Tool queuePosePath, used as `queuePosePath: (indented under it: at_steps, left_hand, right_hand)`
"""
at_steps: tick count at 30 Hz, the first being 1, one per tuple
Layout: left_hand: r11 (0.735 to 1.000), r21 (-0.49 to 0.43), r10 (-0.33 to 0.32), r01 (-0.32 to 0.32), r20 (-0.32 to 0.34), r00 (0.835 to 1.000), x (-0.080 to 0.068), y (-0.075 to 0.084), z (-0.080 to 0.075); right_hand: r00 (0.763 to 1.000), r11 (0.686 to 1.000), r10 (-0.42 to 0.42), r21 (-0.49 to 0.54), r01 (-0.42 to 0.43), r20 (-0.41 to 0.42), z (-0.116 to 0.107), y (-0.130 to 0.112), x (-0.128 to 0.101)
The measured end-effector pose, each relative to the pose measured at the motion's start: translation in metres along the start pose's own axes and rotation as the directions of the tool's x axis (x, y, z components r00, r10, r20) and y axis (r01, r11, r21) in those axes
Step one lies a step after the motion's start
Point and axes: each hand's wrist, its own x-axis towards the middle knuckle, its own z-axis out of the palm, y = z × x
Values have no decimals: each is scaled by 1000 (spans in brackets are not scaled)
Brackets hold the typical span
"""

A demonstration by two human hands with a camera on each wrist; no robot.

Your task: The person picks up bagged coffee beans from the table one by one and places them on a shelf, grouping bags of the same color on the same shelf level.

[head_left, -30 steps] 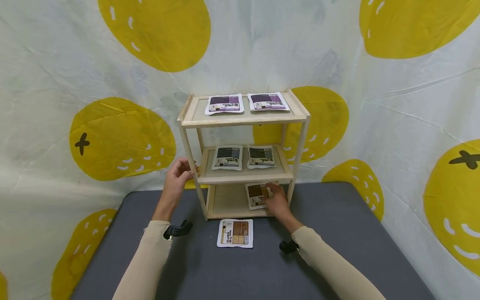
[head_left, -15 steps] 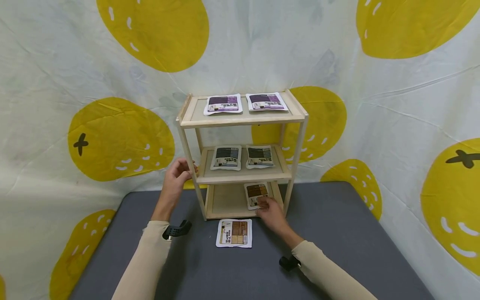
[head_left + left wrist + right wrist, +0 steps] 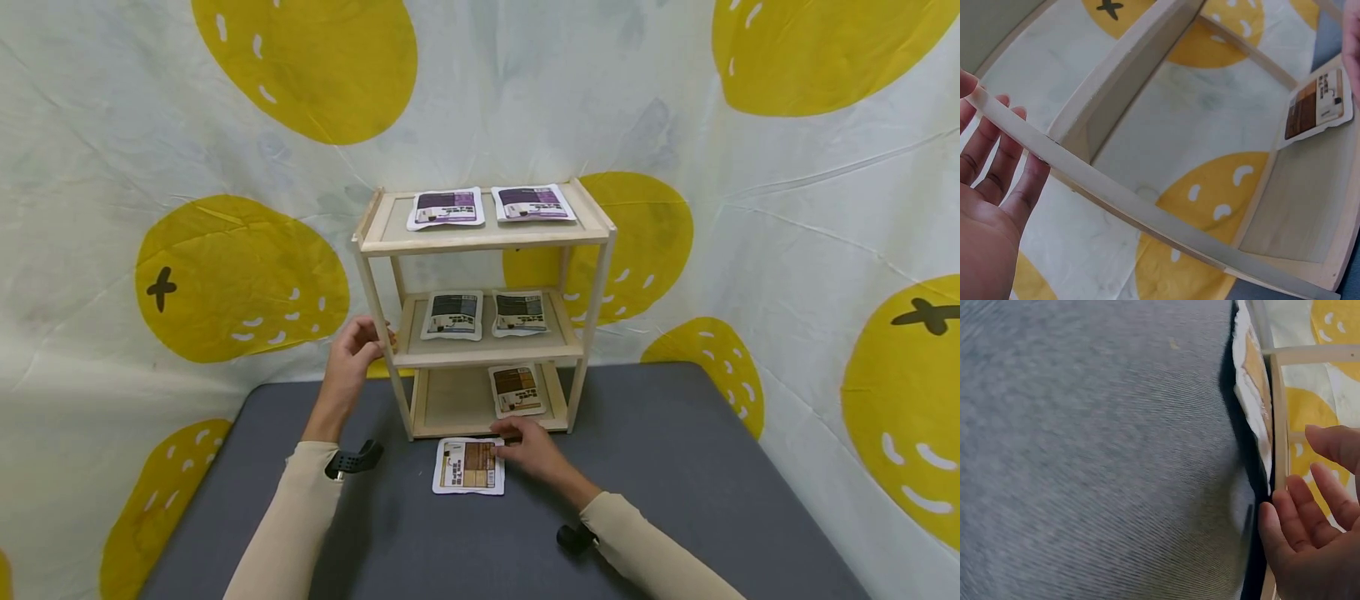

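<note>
A three-tier wooden shelf (image 3: 480, 242) stands at the back of the grey table. My left hand (image 3: 366, 340) rests with straight fingers (image 3: 997, 156) against the shelf's left front post (image 3: 1116, 200). One brown packet (image 3: 516, 390) lies on the bottom shelf, right side, also seen in the left wrist view (image 3: 1317, 107). A second brown packet (image 3: 468, 467) lies flat on the table in front of the shelf. My right hand (image 3: 519, 442) hovers at that packet's upper right edge, fingers (image 3: 1310, 506) relaxed and holding nothing; the packet (image 3: 1254, 381) lies just beyond them.
Two dark grey packets (image 3: 453, 314) (image 3: 521, 312) lie on the middle shelf and two purple ones (image 3: 446, 207) (image 3: 532, 202) on top. The left half of the bottom shelf (image 3: 450, 404) is bare. A white cloth with yellow spots (image 3: 240, 275) hangs behind.
My right hand let go of the brown packet on the bottom shelf and drew back toward me, down to the packet on the table. The left hand stayed on the post.
</note>
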Motion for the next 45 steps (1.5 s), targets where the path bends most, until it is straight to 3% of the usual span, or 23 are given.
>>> queuePosePath:
  at_steps: [7,14,20,24,30,34,41,45]
  left_hand:
    - [1000,8,9,-9,5,1000,1,1,0]
    - [1000,7,8,-8,5,1000,1,0,-1]
    - [1000,10,13,-13,11,1000,0,0,-2]
    - [1000,4,7,-7,13,1000,-1,1,0]
    - [1000,-3,7,-7,13,1000,0,1,1]
    - [1000,1,-3,3,9,1000,0,1,0]
    - [1000,15,-8,8,8,1000,1,0,-1]
    - [1000,7,-15,15,1,1000,0,0,-1]
  right_hand:
    - [996,991,-78,-108,82,37,7,2,-2]
    - [973,937,-144,-290,192,180,14,-1,-9]
    - [938,930,-167,-268,252,302,10,-4,-9]
    - [939,919,-169,-297,260,298,9,-5,-8]
    - [951,877,-194,-392,278,240,13,-2,-10]
    - [958,904,-194,-341,258,211,12,-2,-10]
    - [951,964,-182,-148,223,249,4,-2,-6]
    - [938,969,-222,-43,242,268,1,2,-4]
